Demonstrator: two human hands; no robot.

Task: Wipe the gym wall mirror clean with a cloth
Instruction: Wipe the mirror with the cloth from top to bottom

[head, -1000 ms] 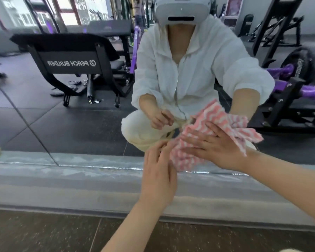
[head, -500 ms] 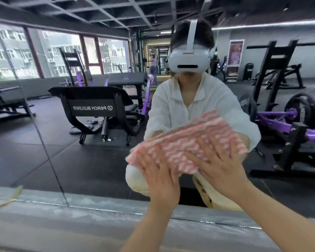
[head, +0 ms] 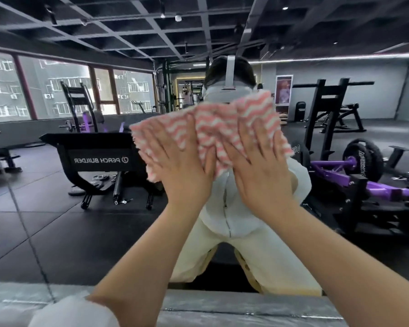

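The wall mirror (head: 57, 220) fills the view and reflects the gym and a crouching person in white. A pink-and-white wavy-striped cloth (head: 213, 119) is spread flat against the glass at about head height. My left hand (head: 182, 166) presses the cloth's left half with straight, spread fingers. My right hand (head: 257, 166) presses its right half the same way. Both palms lie flat on the cloth, side by side and nearly touching. The cloth covers the reflected headset's lower part.
A grey ledge (head: 246, 308) runs along the mirror's bottom edge. A vertical seam (head: 21, 220) between mirror panels stands to the left. The glass reflects a black bench (head: 99, 159) and purple weight machines (head: 364, 175).
Both hands have slid the cloth upward on the glass, from near the bottom ledge to head height. The camera has tilted up with them.
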